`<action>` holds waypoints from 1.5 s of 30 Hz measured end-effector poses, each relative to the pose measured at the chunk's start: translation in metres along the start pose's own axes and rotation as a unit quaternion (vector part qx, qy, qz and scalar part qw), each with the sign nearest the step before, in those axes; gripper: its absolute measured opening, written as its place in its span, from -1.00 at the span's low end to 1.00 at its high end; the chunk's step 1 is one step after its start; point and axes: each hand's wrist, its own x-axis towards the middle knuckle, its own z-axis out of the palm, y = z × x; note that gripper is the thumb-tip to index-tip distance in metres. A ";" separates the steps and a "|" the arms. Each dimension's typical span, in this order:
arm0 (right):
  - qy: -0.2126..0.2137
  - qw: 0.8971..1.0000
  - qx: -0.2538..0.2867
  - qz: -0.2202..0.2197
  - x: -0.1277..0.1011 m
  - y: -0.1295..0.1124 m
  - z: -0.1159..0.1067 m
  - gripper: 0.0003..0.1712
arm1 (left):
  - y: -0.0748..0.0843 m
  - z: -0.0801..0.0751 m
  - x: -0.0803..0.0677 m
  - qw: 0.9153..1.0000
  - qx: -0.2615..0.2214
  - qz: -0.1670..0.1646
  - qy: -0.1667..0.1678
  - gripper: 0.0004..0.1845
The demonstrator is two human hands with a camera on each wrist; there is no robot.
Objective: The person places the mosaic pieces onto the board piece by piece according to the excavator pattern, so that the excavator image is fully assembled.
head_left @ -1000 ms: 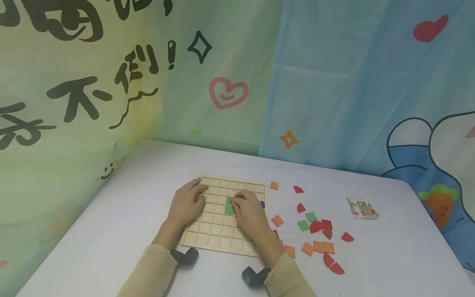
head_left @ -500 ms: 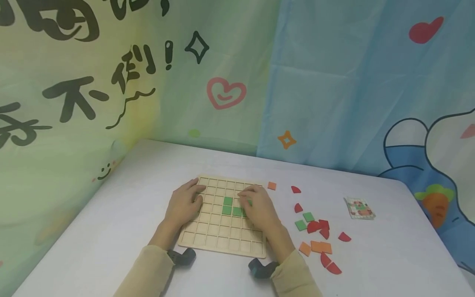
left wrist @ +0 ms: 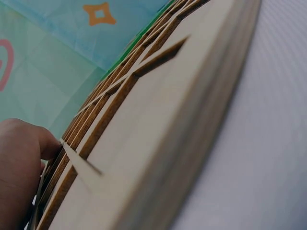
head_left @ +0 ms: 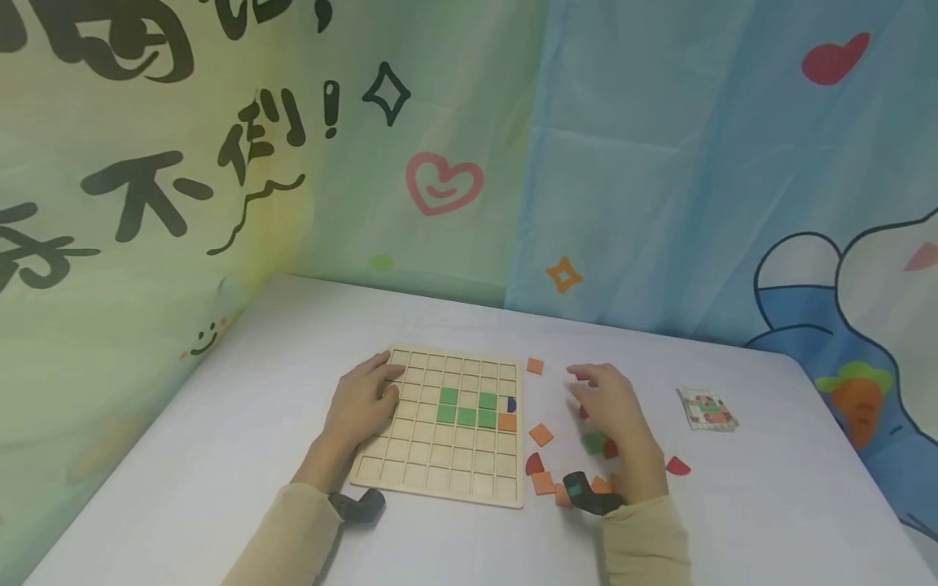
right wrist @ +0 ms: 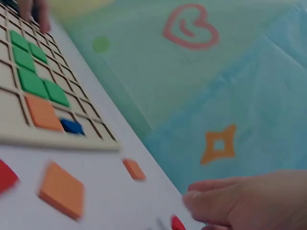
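My left hand rests along the left side of a wooden grid board, its fingers and thumb lying over the outer squares. Several green square tiles sit in the grid in a U shape. To their right are an orange tile and a blue piece. Off the board's right side, my right hand hovers over scattered pieces, fingers loosely bent and apart from the thumb. In the right wrist view, a red quarter-circle piece lies just below its fingertips.
Loose orange squares and red quarter circles lie right of the board, some hidden under the right arm. Beyond them is a small stack of pattern cards. Printed curtains hang behind the white table.
My right hand was pressing at the green tiles, then lifted off them and moved right to the loose pieces. More green tiles show in the grid now. The left hand stays at the board's edge.
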 end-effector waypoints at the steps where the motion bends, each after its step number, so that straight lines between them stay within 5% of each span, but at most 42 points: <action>1: -0.010 1.000 0.002 0.016 -0.001 0.004 -0.002 -0.52 | 0.000 0.000 0.000 1.000 0.000 0.002 0.001 -0.62; 6: -0.042 0.997 -0.003 0.067 -0.004 0.020 -0.008 -0.45 | 0.001 0.000 0.001 1.000 -0.002 0.006 0.003 -0.62; 14: -0.070 0.996 -0.027 0.056 -0.009 0.019 -0.009 -0.55 | 0.002 -0.002 0.001 1.000 0.002 0.001 -0.004 -0.61; 20: -0.051 0.998 -0.035 0.021 -0.008 0.013 -0.002 -0.58 | 0.002 -0.004 0.000 1.000 0.004 -0.005 -0.008 -0.60; 28: -0.041 0.997 -0.026 0.064 -0.003 0.005 0.009 -0.64 | 0.002 -0.005 -0.001 1.000 -0.001 -0.009 -0.009 -0.60; 45: 0.000 0.997 -0.047 0.063 0.006 -0.003 0.029 -0.76 | 0.002 -0.002 0.000 1.000 0.001 -0.007 -0.009 -0.60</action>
